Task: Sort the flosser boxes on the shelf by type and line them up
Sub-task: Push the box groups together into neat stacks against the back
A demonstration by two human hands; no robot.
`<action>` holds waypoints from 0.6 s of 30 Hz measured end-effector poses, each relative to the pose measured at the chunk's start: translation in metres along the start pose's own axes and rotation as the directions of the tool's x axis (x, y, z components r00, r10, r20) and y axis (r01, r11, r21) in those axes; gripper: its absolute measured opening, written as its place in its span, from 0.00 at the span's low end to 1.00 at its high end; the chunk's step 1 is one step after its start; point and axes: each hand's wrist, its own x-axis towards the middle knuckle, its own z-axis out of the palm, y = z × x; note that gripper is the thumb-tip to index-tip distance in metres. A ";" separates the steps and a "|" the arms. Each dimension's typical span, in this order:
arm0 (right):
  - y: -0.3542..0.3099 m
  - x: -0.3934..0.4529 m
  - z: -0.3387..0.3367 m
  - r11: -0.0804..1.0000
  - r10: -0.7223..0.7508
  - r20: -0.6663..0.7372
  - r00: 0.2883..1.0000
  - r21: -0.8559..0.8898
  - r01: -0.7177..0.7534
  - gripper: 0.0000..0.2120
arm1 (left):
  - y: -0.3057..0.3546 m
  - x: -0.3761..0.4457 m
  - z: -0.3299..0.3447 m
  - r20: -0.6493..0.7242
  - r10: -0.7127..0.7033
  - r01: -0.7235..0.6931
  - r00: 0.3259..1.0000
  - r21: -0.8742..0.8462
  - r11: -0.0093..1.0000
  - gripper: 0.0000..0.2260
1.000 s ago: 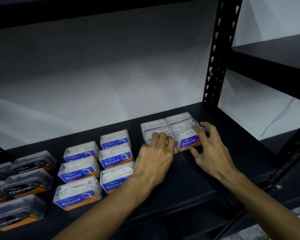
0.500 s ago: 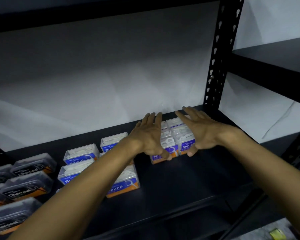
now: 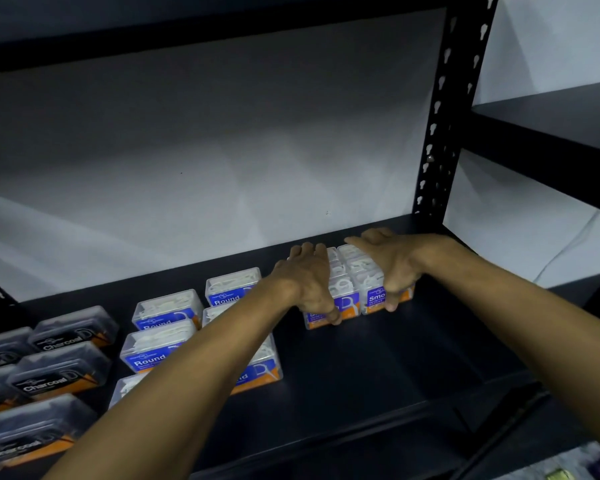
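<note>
Both hands press on the block of Smooth flosser boxes (image 3: 368,292) near the black upright post (image 3: 444,133) on the shelf (image 3: 378,358). The left hand (image 3: 309,282) and right hand (image 3: 392,265) each lie flat with a loose grip, fingers draped over the outer sides. Left of that block sit the Round boxes (image 3: 167,310), then the Charcoal boxes (image 3: 59,372).

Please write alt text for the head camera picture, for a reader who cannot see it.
Two bare hands, the left hand and the right hand, press on a tight block of Smooth flosser boxes on a black shelf. To the left stand Round boxes, then dark Charcoal boxes.
</note>
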 end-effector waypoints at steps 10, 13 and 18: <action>-0.001 -0.011 0.001 0.999 -0.028 -0.019 0.999 0.032 0.028 0.60 | 0.005 -0.008 0.001 -0.029 0.019 -0.019 0.999 -0.011 1.000 0.48; 0.001 -0.015 0.003 0.999 -0.028 -0.012 1.000 0.024 0.028 0.59 | 0.008 -0.010 0.002 -0.023 0.027 -0.027 0.999 0.000 1.000 0.49; 0.003 -0.020 0.006 0.999 -0.032 -0.013 0.999 0.017 0.032 0.59 | 0.013 -0.014 0.002 -0.015 0.028 -0.028 0.999 0.005 1.000 0.49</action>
